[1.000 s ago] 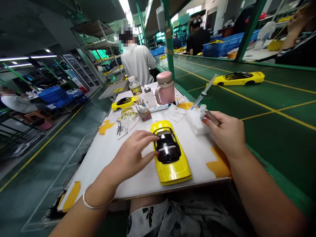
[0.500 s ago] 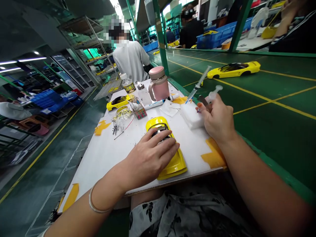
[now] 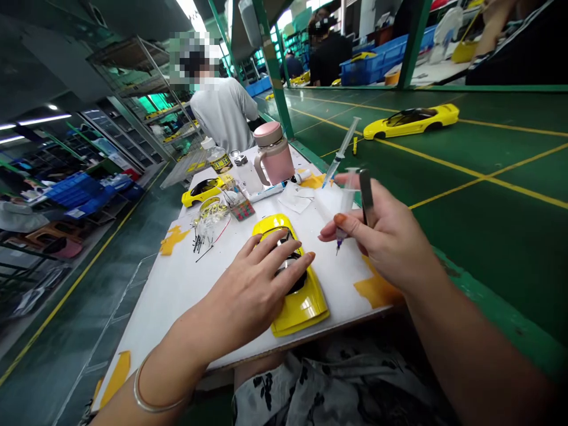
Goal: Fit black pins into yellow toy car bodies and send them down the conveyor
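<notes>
A yellow model car body (image 3: 304,305) with a dark cabin sits near the table's front edge. My left hand (image 3: 251,284) lies over its roof with the fingers spread; the thumb is hidden. To the right, my right hand (image 3: 384,236) is closed round a syringe (image 3: 351,180), its thin needle tip pointing down above the tabletop. Dark tweezers (image 3: 366,198) are tucked in the same hand. Behind that hand, a second syringe (image 3: 342,151) leans tip-down at a white block (image 3: 326,204), which is partly covered by the fingers.
On the white table (image 3: 164,313) stand a pink mug (image 3: 279,160), a bottle (image 3: 218,160), another yellow car body (image 3: 202,192), a tube (image 3: 268,192) and a small box (image 3: 243,210). A yellow car (image 3: 410,122) rests on the green surface at right. A person (image 3: 224,112) sits ahead.
My right hand has come left and down, turning the syringe needle-down beside the car. My left hand's fingers have shifted and spread on the roof. The view has swung slightly right.
</notes>
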`<action>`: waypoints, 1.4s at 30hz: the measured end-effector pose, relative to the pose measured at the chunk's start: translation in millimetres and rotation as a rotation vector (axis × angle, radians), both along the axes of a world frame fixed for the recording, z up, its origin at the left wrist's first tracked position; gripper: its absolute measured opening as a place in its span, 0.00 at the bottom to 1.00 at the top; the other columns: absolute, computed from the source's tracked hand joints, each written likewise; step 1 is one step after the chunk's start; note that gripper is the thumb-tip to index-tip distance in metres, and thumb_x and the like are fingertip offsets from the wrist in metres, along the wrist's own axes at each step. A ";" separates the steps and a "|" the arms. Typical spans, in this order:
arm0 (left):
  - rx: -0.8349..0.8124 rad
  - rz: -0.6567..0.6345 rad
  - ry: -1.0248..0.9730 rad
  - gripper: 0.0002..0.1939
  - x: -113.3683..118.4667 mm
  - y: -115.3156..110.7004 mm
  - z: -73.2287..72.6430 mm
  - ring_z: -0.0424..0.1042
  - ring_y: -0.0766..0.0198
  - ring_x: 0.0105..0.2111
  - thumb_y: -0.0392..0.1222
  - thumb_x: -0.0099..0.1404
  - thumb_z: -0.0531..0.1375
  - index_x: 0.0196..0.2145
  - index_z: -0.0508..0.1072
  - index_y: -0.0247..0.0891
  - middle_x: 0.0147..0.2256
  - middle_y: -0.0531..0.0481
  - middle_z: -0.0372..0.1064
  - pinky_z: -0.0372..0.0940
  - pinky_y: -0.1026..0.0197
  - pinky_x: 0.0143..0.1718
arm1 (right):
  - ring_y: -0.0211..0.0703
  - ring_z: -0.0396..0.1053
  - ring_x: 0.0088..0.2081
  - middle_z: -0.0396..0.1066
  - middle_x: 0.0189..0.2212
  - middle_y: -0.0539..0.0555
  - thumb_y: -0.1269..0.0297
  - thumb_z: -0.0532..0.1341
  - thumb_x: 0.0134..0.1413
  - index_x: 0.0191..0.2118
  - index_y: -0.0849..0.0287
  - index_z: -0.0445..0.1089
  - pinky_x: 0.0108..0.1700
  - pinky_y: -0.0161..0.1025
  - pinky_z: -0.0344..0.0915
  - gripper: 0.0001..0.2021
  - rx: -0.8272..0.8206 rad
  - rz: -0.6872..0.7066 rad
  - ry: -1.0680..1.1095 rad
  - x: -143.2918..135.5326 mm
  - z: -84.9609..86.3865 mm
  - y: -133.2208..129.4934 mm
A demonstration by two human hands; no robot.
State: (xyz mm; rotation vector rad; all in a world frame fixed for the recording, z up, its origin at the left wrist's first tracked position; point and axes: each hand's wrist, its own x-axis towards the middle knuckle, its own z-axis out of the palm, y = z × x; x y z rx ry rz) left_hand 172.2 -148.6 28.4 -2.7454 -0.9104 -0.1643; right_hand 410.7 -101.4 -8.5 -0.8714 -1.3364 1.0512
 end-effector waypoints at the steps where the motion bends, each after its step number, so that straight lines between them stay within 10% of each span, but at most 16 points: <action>1: 0.007 -0.004 -0.017 0.34 -0.7 0.5 0.4 0.61 0.40 0.66 0.27 0.64 0.55 0.67 0.63 0.40 0.63 0.38 0.67 0.62 0.33 0.65 | 0.50 0.80 0.33 0.80 0.30 0.51 0.59 0.66 0.61 0.61 0.52 0.66 0.32 0.42 0.73 0.24 -0.010 0.002 -0.019 1.9 -0.9 -1.7; 10: -0.246 0.144 -0.613 0.21 -37.0 27.9 6.7 0.71 0.50 0.60 0.42 0.66 0.68 0.57 0.75 0.44 0.55 0.45 0.76 0.65 0.47 0.65 | 0.33 0.52 0.21 0.68 0.27 0.50 0.69 0.64 0.46 0.35 0.55 0.71 0.16 0.31 0.37 0.07 -0.164 0.034 0.486 8.8 4.6 -15.0; 17: -0.229 0.367 -1.254 0.10 -39.0 66.3 -41.0 0.77 0.64 0.33 0.46 0.68 0.66 0.35 0.81 0.36 0.32 0.48 0.79 0.72 0.64 0.39 | 0.36 0.42 0.21 0.48 0.18 0.47 0.48 0.62 0.62 0.28 0.54 0.70 0.14 0.31 0.38 0.17 -0.260 0.374 0.663 0.6 7.5 -35.0; 22: -0.301 0.426 -1.229 0.12 -39.9 70.0 -65.4 0.76 0.65 0.27 0.49 0.66 0.66 0.34 0.81 0.36 0.27 0.50 0.77 0.71 0.64 0.32 | 0.36 0.44 0.21 0.48 0.18 0.47 0.55 0.60 0.63 0.30 0.55 0.70 0.17 0.31 0.42 0.12 -0.332 0.407 0.723 -20.4 7.6 -57.4; 42: -0.239 0.324 -1.365 0.10 -53.3 63.4 -49.7 0.74 0.69 0.24 0.46 0.66 0.65 0.33 0.80 0.37 0.24 0.52 0.75 0.67 0.67 0.27 | 0.36 0.53 0.23 0.52 0.17 0.47 0.60 0.62 0.63 0.32 0.53 0.68 0.25 0.34 0.54 0.08 -0.259 0.334 0.608 -72.1 -5.3 -78.8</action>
